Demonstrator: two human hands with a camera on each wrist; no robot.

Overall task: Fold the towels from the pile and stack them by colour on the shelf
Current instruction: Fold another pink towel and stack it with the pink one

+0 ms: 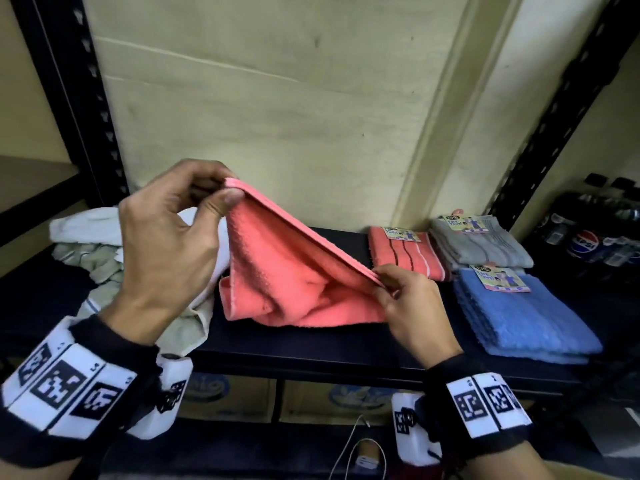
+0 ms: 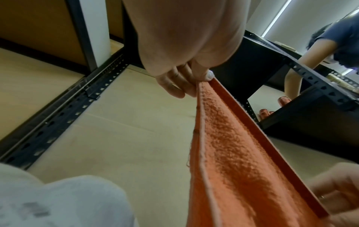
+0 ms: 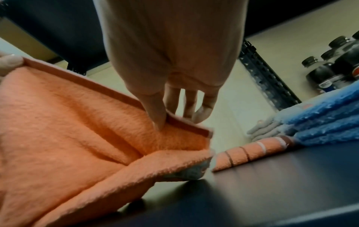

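A coral towel [image 1: 294, 275] hangs between my hands over the black shelf [image 1: 311, 351], its lower part resting on the shelf. My left hand [image 1: 221, 188] pinches one top corner, raised. Lower and to the right, my right hand [image 1: 381, 277] pinches the other corner of the hem. In the left wrist view the left hand [image 2: 202, 76] pinches the coral towel [image 2: 233, 153] by its hem. In the right wrist view the right hand [image 3: 163, 121] pinches the coral towel [image 3: 68, 122] with thumb and finger. A pile of pale towels [image 1: 100, 251] lies behind my left hand.
Folded stacks stand at the right of the shelf: a coral striped towel [image 1: 405, 254], a grey one [image 1: 481, 247] and blue ones [image 1: 523, 317]. Dark soda bottles [image 1: 588, 237] stand further right. Black slotted uprights [image 1: 90, 98] frame the bay. Cardboard boxes [image 1: 311, 400] sit below.
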